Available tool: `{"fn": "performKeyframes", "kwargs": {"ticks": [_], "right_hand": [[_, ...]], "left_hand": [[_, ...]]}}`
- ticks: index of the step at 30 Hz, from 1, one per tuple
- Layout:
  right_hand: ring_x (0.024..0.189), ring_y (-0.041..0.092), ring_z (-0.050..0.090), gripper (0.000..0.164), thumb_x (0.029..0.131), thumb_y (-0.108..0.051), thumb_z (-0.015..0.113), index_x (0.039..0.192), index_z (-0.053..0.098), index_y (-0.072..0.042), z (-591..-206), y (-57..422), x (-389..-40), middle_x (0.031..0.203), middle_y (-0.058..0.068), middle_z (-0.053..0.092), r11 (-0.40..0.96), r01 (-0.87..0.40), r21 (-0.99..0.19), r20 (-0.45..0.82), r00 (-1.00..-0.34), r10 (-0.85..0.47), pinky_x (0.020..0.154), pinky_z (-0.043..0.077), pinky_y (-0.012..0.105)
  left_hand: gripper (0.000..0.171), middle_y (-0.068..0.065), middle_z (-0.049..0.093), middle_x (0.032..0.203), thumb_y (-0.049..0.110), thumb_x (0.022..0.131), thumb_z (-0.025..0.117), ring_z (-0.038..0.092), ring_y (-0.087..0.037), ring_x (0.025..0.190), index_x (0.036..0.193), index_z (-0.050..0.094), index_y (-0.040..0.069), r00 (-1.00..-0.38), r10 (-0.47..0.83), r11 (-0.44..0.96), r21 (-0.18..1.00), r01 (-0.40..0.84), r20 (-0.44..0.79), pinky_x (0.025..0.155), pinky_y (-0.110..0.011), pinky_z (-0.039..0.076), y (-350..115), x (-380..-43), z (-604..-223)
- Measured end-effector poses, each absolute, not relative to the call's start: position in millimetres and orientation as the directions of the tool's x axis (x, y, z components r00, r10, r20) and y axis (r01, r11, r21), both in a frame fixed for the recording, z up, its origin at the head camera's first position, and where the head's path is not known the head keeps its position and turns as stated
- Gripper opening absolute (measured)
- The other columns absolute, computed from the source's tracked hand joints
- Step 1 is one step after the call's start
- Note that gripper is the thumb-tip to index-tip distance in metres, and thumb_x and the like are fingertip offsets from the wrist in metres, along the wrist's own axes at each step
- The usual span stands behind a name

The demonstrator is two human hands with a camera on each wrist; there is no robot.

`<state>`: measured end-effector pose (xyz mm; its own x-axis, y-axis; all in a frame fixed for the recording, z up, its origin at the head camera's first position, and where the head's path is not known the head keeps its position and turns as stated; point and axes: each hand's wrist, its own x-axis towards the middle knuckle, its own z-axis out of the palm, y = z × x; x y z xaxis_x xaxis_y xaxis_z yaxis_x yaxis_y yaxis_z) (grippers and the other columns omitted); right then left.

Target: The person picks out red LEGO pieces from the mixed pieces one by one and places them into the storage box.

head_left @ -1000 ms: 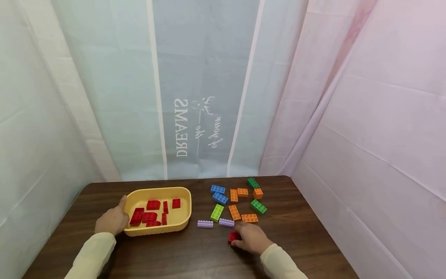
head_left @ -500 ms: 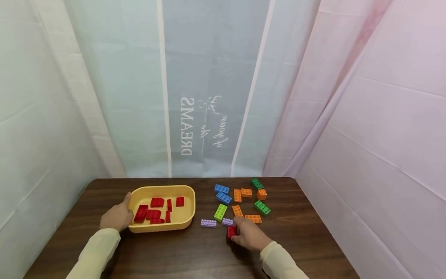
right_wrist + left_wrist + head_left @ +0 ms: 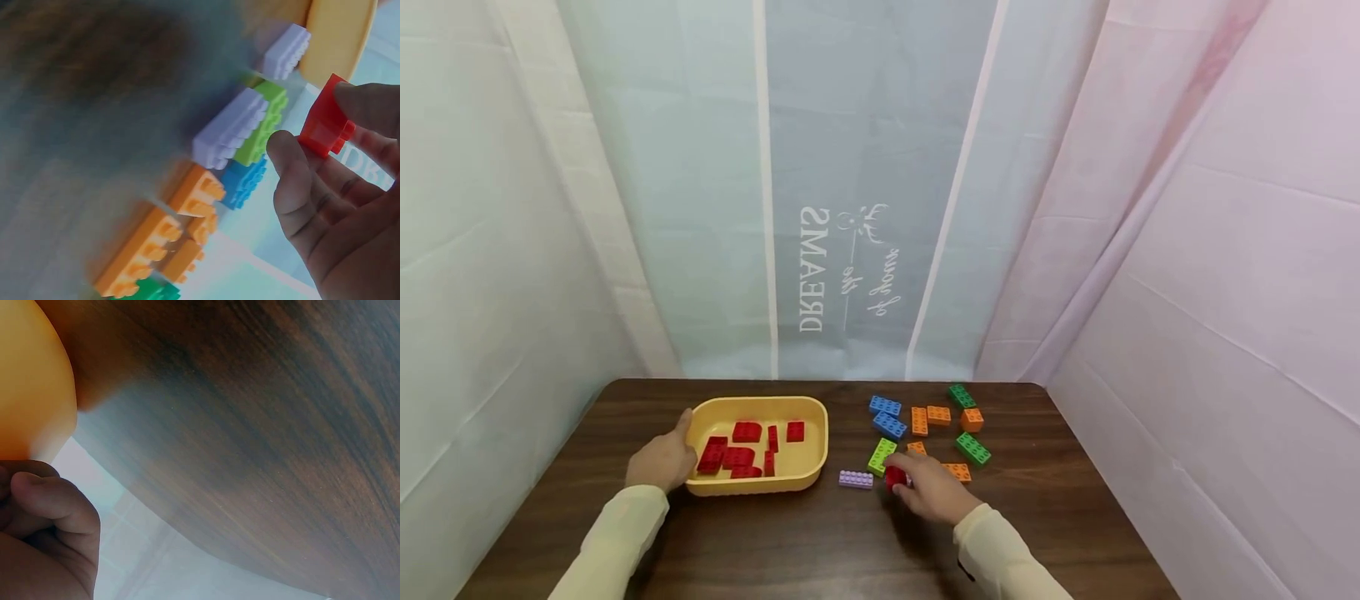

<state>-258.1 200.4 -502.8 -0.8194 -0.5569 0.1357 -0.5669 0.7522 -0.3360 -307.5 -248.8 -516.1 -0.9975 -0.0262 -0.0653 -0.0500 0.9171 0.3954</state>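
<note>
My left hand grips the left rim of a yellow plastic tray, its index finger lying along the edge. In the left wrist view, curled fingers show right at the tray's wall. Several red toy bricks lie inside the tray. Between thumb and fingers, my right hand pinches a red building brick, raised over the table. Near it are a lime green brick and a lilac brick, which the right hand mostly hides in the head view.
Another lilac brick lies between the tray and the right hand. Farther back are blue bricks, orange bricks and green bricks. Fabric walls surround the dark wooden table at the back and sides.
My right hand has lifted the red brick off the table and carried it away from me, now over the lilac brick. The left hand stays on the tray rim. The head view has shifted slightly.
</note>
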Motion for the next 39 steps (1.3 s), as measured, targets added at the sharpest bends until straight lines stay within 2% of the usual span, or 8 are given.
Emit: {"fn": "performKeyframes", "kwargs": {"ticks": [7, 12, 22, 26, 33, 39], "right_hand": [[0.077, 0.010, 0.051, 0.038, 0.086, -0.022, 0.069, 0.123, 0.060, -0.019, -491, 183, -269, 0.098, -0.002, 0.049, 0.766, -0.568, -0.301, 0.179, -0.822, -0.540, 0.067, 0.048, 0.028], [0.079, 0.009, 0.051, 0.036, 0.086, -0.023, 0.069, 0.121, 0.059, -0.025, -486, 168, -279, 0.100, -0.003, 0.049, 0.767, -0.574, -0.288, 0.182, -0.819, -0.545, 0.069, 0.049, 0.029], [0.076, 0.008, 0.049, 0.037, 0.088, -0.023, 0.066, 0.124, 0.059, -0.020, -472, 125, -301, 0.099, -0.003, 0.050, 0.719, -0.646, -0.257, 0.190, -0.763, -0.617, 0.067, 0.047, 0.024], [0.080, 0.009, 0.048, 0.037, 0.087, -0.026, 0.068, 0.123, 0.060, -0.022, -468, 107, -305, 0.099, -0.004, 0.050, 0.710, -0.664, -0.234, 0.201, -0.748, -0.633, 0.071, 0.046, 0.024], [0.097, 0.017, 0.044, 0.038, 0.083, -0.027, 0.072, 0.120, 0.063, -0.020, -473, 75, -312, 0.107, -0.003, 0.056, 0.724, -0.671, -0.157, 0.174, -0.741, -0.649, 0.086, 0.042, 0.033], [0.091, 0.014, 0.048, 0.039, 0.082, -0.029, 0.073, 0.118, 0.063, -0.019, -479, 50, -320, 0.106, -0.001, 0.055, 0.703, -0.687, -0.184, 0.083, -0.723, -0.686, 0.083, 0.045, 0.029]], "left_hand": [[0.069, -0.010, 0.049, 0.062, 0.016, 0.089, 0.041, 0.048, -0.025, 0.057, 0.149, 0.011, 0.001, -0.998, -0.028, 0.916, 0.397, -0.051, -0.064, 0.054, -0.042, 0.042, -247, -307, -515], [0.069, -0.009, 0.048, 0.060, 0.016, 0.090, 0.042, 0.047, -0.024, 0.054, 0.150, 0.011, 0.001, -0.996, -0.043, 0.913, 0.401, -0.070, -0.077, 0.052, -0.039, 0.041, -247, -309, -519], [0.069, -0.010, 0.049, 0.062, 0.017, 0.089, 0.043, 0.048, -0.025, 0.057, 0.150, 0.013, 0.002, -0.995, -0.062, 0.914, 0.398, -0.086, -0.073, 0.056, -0.042, 0.042, -246, -314, -524], [0.069, -0.009, 0.049, 0.061, 0.017, 0.090, 0.043, 0.047, -0.024, 0.055, 0.150, 0.013, 0.003, -0.996, -0.064, 0.913, 0.400, -0.085, -0.065, 0.055, -0.042, 0.042, -244, -315, -527], [0.069, -0.009, 0.048, 0.060, 0.017, 0.090, 0.044, 0.047, -0.024, 0.054, 0.151, 0.013, 0.004, -0.995, -0.078, 0.912, 0.398, -0.096, -0.062, 0.054, -0.040, 0.042, -240, -316, -529], [0.069, -0.008, 0.049, 0.060, 0.018, 0.090, 0.044, 0.048, -0.023, 0.056, 0.151, 0.013, 0.005, -0.995, -0.081, 0.915, 0.391, -0.098, -0.060, 0.056, -0.041, 0.044, -241, -318, -526]]}}
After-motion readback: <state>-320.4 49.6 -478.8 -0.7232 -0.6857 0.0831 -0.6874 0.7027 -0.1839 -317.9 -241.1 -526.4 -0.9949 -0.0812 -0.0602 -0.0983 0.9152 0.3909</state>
